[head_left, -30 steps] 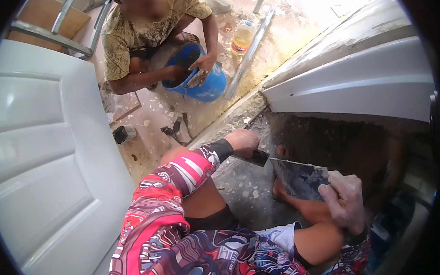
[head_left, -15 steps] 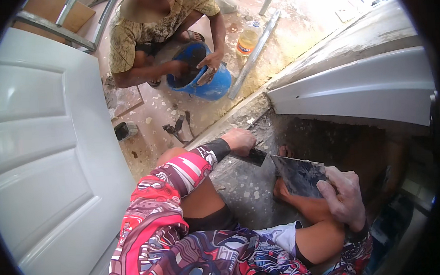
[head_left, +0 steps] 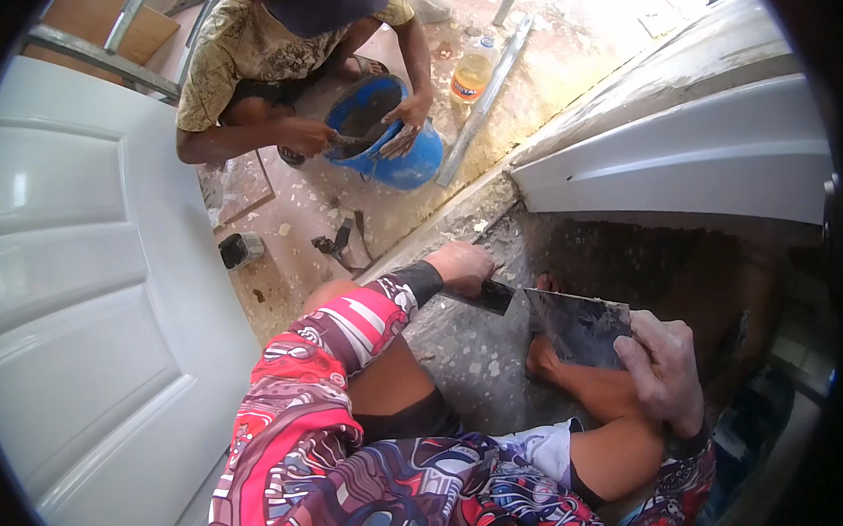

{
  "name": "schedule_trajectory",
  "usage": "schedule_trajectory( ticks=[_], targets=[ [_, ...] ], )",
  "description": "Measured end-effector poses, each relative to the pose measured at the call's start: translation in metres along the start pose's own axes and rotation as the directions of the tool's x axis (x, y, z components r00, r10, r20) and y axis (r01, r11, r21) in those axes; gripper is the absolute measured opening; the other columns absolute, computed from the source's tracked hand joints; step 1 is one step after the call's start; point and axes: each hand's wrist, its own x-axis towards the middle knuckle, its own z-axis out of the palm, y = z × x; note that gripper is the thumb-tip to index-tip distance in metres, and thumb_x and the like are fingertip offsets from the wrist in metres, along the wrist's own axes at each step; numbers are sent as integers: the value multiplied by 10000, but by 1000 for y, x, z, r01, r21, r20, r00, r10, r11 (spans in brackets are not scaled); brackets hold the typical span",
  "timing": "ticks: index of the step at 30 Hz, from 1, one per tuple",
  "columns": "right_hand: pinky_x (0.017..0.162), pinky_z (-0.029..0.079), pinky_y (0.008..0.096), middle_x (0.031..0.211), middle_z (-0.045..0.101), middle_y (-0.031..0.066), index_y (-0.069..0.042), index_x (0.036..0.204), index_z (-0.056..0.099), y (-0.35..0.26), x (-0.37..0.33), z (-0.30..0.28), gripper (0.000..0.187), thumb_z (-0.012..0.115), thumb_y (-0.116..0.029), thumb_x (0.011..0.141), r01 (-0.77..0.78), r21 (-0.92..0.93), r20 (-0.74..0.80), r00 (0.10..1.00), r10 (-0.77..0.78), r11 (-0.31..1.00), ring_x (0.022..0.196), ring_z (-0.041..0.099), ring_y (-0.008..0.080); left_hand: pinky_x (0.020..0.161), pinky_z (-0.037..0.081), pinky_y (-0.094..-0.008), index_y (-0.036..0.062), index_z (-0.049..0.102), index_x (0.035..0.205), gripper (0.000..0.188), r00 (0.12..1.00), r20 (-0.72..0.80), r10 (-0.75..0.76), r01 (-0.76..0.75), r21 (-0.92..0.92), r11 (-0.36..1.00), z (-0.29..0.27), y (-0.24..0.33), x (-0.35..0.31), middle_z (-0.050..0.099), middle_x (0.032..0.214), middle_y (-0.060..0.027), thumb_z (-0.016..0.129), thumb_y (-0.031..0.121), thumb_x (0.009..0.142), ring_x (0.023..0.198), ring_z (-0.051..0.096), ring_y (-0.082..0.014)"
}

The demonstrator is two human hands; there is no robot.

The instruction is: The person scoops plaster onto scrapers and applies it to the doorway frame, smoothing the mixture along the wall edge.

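Observation:
My left hand point(head_left: 461, 267) is closed around a dark flat-bladed scraper point(head_left: 495, 298) beside the door sill. To its right, my right hand point(head_left: 668, 360) grips the edge of a dark, smeared flat plate point(head_left: 579, 326), with the thumb on its face and a crust of grey material along its upper edge. The two blades lie close together, with a small gap between them, above the speckled grey floor point(head_left: 487, 359) and my bare foot. How each tool's handle is shaped is hidden by my fingers.
A crouching co-worker works in a blue bucket point(head_left: 408, 165) with a tool. Near it are a bottle of yellow liquid point(head_left: 472, 76) and a metal bar point(head_left: 486, 105). White panelled doors stand left point(head_left: 65, 279) and right point(head_left: 680, 153). A small dark container point(head_left: 241, 250) sits on the floor.
The plate in my right hand has shifted slightly right. My left hand has barely moved. The co-worker has bent their head down, and a tool now shows in their hand at the bucket.

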Motion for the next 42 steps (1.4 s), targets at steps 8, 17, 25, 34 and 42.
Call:
schedule_trajectory(
  ticks=[8,17,25,34,42],
  targets=[
    [573,481,361,721,619,219,74,1035,619,-4,10,-6,193,570,-14,869,20,-93,181,983,-2,995,618,650,337,710,545,-478,71,736,866,232,998,7,-69,69,-6,998,-1,-8,-8,702,856,-181,638,205,704,833,683,-384],
    [601,489,363,752,627,221,78,1047,618,-7,17,1,205,573,-22,874,-1,-87,202,979,19,996,656,656,349,745,563,-460,82,752,930,254,997,20,-71,72,-43,996,-6,-9,-20,712,966,-177,642,153,712,923,692,-364],
    [515,373,324,613,497,142,49,872,606,-11,16,11,101,582,-48,858,-4,-80,81,997,11,997,506,503,248,713,543,-476,74,732,864,223,997,-77,15,-17,-27,999,-5,-15,-20,698,856,-183,640,204,708,833,681,-384],
    [502,361,336,592,468,137,44,853,597,-9,18,11,68,585,-22,840,22,-92,85,996,-14,996,492,492,242,709,540,-477,64,727,831,194,992,-126,-17,13,-36,999,0,-17,-21,697,838,-182,628,182,712,822,682,-381],
    [548,455,352,673,570,199,63,993,614,-18,21,-2,162,588,-32,864,-17,-150,154,987,40,989,569,612,323,689,536,-475,79,729,829,196,993,-115,-19,16,-26,1000,-13,-7,-21,696,831,-179,628,191,704,800,680,-376]
  ],
)
